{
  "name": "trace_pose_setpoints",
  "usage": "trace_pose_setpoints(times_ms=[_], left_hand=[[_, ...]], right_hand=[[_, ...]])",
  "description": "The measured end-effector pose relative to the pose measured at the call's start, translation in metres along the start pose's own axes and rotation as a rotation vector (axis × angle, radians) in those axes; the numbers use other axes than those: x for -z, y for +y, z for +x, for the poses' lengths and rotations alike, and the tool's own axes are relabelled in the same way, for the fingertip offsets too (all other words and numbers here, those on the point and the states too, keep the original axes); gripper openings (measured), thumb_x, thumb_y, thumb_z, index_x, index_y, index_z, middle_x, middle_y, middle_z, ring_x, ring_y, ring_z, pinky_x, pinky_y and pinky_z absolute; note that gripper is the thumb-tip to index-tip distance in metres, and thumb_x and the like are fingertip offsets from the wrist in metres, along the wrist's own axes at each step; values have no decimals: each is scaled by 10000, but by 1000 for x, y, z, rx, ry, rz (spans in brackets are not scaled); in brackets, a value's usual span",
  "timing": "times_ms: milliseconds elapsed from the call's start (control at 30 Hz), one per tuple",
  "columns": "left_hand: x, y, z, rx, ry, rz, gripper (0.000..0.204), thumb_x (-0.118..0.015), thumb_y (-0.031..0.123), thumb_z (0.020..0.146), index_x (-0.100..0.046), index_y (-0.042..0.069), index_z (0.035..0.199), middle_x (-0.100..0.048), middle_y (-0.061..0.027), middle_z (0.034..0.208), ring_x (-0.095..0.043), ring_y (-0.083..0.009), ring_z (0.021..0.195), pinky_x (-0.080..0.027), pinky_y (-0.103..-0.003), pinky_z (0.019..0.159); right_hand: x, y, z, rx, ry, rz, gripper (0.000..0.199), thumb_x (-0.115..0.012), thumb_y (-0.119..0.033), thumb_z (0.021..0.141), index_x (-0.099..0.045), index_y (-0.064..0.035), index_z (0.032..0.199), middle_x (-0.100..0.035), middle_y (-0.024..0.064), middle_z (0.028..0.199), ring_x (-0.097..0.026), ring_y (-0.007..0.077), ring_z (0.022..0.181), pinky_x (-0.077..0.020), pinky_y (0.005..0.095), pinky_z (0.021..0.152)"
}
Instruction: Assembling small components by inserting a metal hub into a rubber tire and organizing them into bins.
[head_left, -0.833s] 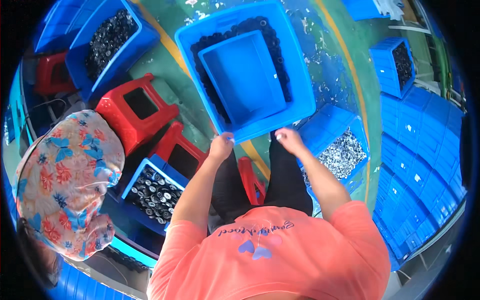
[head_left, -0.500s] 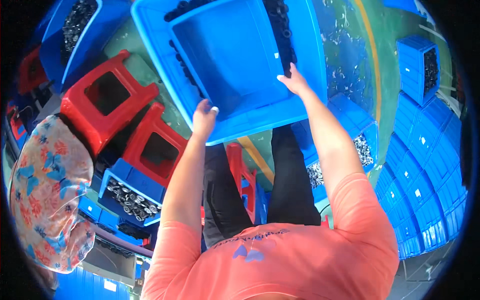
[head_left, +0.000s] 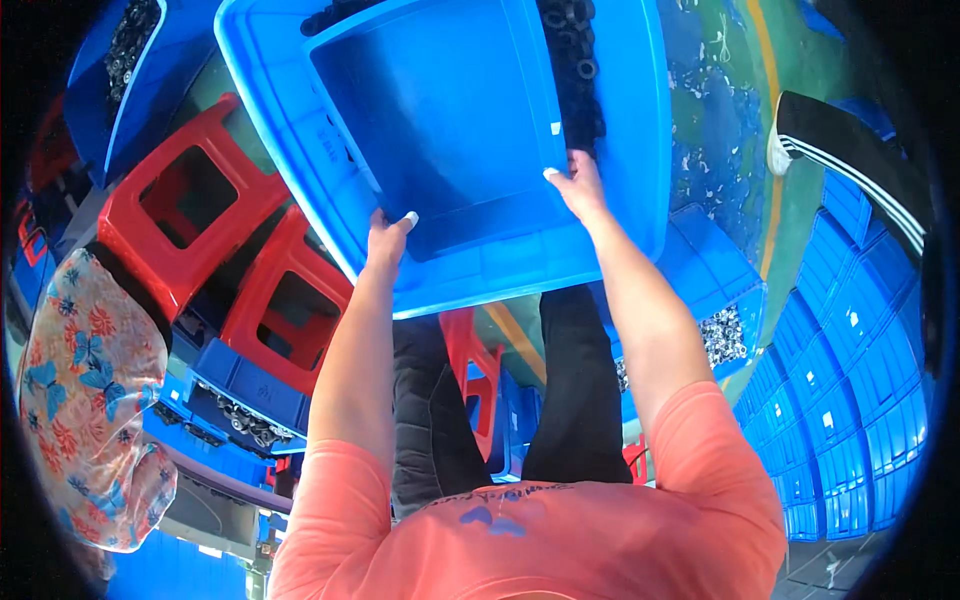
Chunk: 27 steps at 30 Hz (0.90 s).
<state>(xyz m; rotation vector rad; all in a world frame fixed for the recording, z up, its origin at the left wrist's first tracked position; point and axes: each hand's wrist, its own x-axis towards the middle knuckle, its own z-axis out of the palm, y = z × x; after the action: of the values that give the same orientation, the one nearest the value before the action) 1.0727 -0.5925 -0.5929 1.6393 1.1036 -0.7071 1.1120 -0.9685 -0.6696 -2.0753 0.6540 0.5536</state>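
A shallow blue bin (head_left: 455,110) with nothing in it sits within a larger blue bin (head_left: 500,284). My left hand (head_left: 388,240) grips the small bin's near left corner, thumb over the rim and fingers outside. On its near right corner, my right hand (head_left: 582,190) holds on the same way, with most fingers hidden behind the wall. Black ring-shaped parts (head_left: 572,65) fill the gap between the two bins on the right, and a few more show past the far left corner.
Red plastic stools (head_left: 188,198) stand at the left, near a floral cloth (head_left: 95,400). A blue crate with metal parts (head_left: 722,335) is by my right leg. Stacked blue crates (head_left: 800,400) line the right side. Another person's striped black trouser leg (head_left: 850,150) is at the upper right.
Both hands now grip the small bin's near corners more firmly. Black parts along its left side are no longer visible. Another person's leg has come in at the right.
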Motion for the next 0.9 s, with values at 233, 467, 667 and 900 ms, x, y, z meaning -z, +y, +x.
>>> trace_pose_setpoints(times_ms=[233,467,667,900], left_hand=[[42,53,-63,-95,263,245,405,-797,260,871,-609,-39,1069,-646,-111,838,-615,-241,742,-509,-386,707],[95,58,-181,-406,119,253,526,-737,306,945,-572,-6,1334,-664,-156,1086,-636,-255,957,-526,-381,842],[74,-56,-230,154,154,-406,405,-600,349,1024,-579,44,1291,-666,-76,1025,-635,-157,840,-554,-304,677],[61,-89,-210,5,184,-365,343,-669,168,974,-581,41,1281,-641,-41,996,-624,-129,835,-541,-273,675]], right_hand=[[69,-155,-45,204,-190,142,193,-772,-169,828,-645,-32,879,-649,58,763,-598,124,724,-495,336,658],[178,-296,-203,-107,-258,354,261,-755,-92,760,-701,-3,1000,-649,-36,831,-538,43,716,-427,250,622],[194,-409,-245,392,-266,-306,300,-783,-133,774,-509,-67,670,-471,-4,604,-466,133,541,-339,353,504],[116,-390,-185,1107,35,-847,209,-769,-192,781,-569,-130,773,-568,51,741,-617,249,702,-468,393,648]])
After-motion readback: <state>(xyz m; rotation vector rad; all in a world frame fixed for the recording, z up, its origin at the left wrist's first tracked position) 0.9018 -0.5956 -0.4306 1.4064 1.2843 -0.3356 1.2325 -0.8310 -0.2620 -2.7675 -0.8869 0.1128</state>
